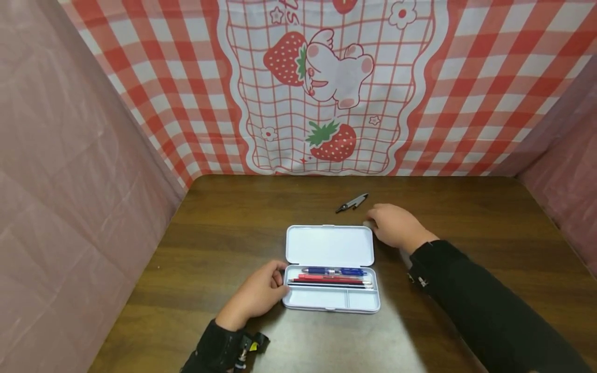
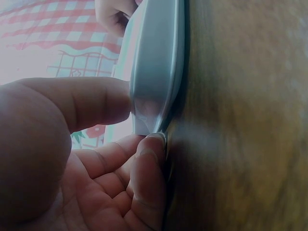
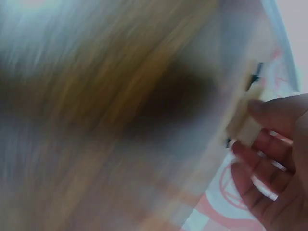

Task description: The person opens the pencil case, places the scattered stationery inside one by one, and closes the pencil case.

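An opened white pencil case lies on the table, its lid folded back flat. Its upper compartment holds a blue pen and several red and dark pencils. My left hand grips the left end of the case, thumb on the rim and fingers low against the side. To the right of the lid, my right hand pinches a small pale block, seemingly an eraser, mostly covered by the fingers in the head view. Beyond it lies a grey drawing compass.
The brown wooden table ends at the back against a red-and-white checked cloth with strawberry prints. Pink cloth hangs on the left side. The right wrist view is badly blurred.
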Demonstrator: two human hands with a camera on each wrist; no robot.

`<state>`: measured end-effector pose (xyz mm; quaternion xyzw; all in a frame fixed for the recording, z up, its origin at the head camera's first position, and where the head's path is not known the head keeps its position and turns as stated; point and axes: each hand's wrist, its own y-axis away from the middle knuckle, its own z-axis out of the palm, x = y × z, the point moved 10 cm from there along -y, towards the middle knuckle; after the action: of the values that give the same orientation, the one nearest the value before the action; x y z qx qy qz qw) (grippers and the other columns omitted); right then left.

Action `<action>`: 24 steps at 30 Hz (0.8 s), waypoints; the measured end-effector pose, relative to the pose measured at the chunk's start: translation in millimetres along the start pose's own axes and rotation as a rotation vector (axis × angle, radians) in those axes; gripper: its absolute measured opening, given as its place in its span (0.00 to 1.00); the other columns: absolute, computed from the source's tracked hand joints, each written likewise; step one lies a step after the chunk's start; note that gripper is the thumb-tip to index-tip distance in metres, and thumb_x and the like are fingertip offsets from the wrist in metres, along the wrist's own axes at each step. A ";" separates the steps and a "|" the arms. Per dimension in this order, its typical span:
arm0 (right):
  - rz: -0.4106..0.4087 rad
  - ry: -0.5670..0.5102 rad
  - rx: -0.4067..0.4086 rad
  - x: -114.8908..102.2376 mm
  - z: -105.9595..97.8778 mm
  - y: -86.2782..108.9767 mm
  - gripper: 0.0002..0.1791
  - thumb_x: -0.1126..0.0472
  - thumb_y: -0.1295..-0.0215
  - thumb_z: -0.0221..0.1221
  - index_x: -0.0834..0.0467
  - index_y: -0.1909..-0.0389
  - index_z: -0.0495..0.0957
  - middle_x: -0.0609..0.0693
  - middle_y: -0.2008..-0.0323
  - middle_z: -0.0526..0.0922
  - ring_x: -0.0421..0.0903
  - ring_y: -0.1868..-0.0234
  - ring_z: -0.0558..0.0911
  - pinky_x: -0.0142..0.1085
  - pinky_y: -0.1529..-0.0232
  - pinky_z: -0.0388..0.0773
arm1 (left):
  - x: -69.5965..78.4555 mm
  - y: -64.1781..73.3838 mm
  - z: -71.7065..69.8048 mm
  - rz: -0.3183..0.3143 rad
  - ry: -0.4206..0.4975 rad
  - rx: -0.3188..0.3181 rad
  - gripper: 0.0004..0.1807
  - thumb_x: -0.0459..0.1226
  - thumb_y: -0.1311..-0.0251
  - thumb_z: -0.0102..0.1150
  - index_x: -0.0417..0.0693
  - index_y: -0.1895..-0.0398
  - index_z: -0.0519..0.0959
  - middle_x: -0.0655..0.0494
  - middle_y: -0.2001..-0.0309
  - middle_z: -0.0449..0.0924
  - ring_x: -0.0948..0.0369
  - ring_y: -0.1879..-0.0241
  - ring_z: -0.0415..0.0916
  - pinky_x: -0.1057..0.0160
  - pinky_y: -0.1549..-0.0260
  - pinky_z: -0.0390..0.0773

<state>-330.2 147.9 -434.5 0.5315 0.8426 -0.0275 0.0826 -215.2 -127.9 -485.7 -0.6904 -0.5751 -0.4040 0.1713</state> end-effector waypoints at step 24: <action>0.236 -0.509 0.293 4.9 -47.4 76.5 0.13 0.56 0.28 0.65 0.59 0.49 0.81 0.55 0.57 0.82 0.54 0.57 0.77 0.51 0.53 0.77 | 0.0 -1.7 1.3 0.017 0.000 0.005 0.22 0.34 0.36 0.67 0.41 0.40 0.75 0.54 0.64 0.74 0.58 0.68 0.72 0.60 0.69 0.73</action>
<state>-268.6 191.8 -385.5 0.6078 0.7144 -0.2711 0.2161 -216.4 -126.5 -486.9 -0.6949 -0.5703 -0.4009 0.1765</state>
